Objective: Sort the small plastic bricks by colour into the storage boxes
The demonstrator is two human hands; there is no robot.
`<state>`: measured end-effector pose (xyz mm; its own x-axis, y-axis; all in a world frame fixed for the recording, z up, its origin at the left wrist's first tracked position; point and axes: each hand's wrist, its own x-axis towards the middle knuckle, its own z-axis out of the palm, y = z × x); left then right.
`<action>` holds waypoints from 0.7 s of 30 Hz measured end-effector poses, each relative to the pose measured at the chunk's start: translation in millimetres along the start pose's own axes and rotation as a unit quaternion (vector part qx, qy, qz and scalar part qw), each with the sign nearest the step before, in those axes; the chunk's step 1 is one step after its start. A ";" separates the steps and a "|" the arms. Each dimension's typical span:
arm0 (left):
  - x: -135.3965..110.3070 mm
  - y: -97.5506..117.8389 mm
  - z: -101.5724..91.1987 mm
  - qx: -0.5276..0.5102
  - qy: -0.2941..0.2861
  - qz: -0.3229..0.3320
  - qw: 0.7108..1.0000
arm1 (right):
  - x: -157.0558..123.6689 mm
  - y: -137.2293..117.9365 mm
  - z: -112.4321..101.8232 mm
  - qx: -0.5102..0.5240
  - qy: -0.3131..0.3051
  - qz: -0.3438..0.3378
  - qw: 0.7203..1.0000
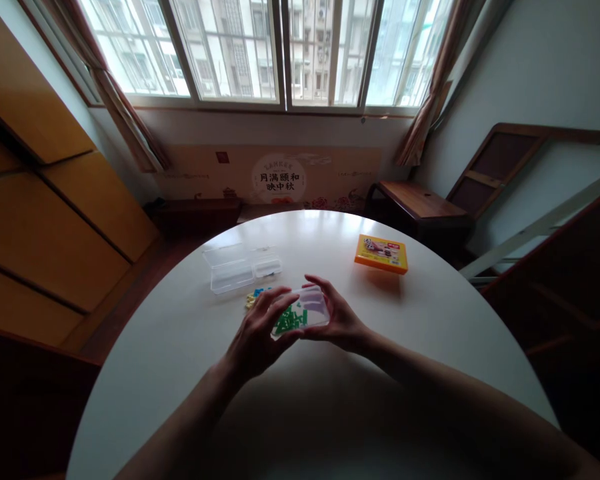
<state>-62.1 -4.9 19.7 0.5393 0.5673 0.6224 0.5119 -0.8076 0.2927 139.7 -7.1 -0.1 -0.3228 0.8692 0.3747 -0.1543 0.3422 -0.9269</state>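
Between my two hands, above the near middle of the table, is a clear plastic box (316, 305) with small green pieces (291, 320) gathered toward its left end. My left hand (260, 329) grips the left end, fingers over the top and thumb along the near edge. At the right end my right hand (341, 317) holds the box with fingers behind and thumb in front. Just beyond my left hand lie small yellow pieces (251, 301) and blue pieces (260, 292), partly hidden by the fingers. I cannot make out the exact kind of these pieces.
Farther left, two open clear plastic boxes (233, 275) (269, 267) stand on the round white table (180, 373). An orange and yellow cardboard box (381, 254) lies at the back right. Beyond the table's edge is a wooden chair (425, 200).
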 end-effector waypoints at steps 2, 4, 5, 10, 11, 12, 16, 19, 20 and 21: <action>0.9 -0.3 0.8 0.025 0.007 0.024 0.999 | -3.5 3.1 -1.0 0.087 -0.009 0.048 0.995; 2.0 0.0 1.4 0.051 0.009 0.047 0.998 | -6.6 2.3 -0.9 0.120 0.003 0.080 0.990; 2.5 0.4 1.5 0.060 0.010 0.056 0.997 | -7.9 0.7 -0.4 0.129 0.011 0.093 0.987; 5.0 4.1 1.7 0.067 0.029 0.054 0.996 | -10.0 -12.0 4.8 0.199 0.022 0.137 0.970; 5.6 5.1 1.5 0.068 0.033 0.049 0.996 | -9.9 -13.8 6.0 0.212 0.025 0.141 0.967; 6.1 5.9 1.3 0.071 0.037 0.047 0.996 | -9.9 -15.0 6.9 0.219 0.029 0.145 0.964; 8.3 7.1 -0.9 0.111 0.034 0.098 0.988 | -10.9 -14.6 8.9 0.206 0.038 0.157 0.965; 8.9 6.2 -1.1 0.146 0.017 0.152 0.977 | -12.5 -13.4 8.8 0.192 0.030 0.155 0.969; 8.9 5.9 -0.5 0.153 0.014 0.159 0.975 | -12.9 -13.6 8.7 0.190 0.030 0.154 0.969; 8.9 6.0 0.4 0.157 0.012 0.162 0.974 | -13.2 -14.2 8.8 0.191 0.033 0.155 0.969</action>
<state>-53.9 -4.6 26.7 0.6928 0.2835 0.6631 0.4986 -0.8526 -0.1564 138.0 -26.5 8.2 -0.3508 0.9341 0.0660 -0.3976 -0.0848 -0.9136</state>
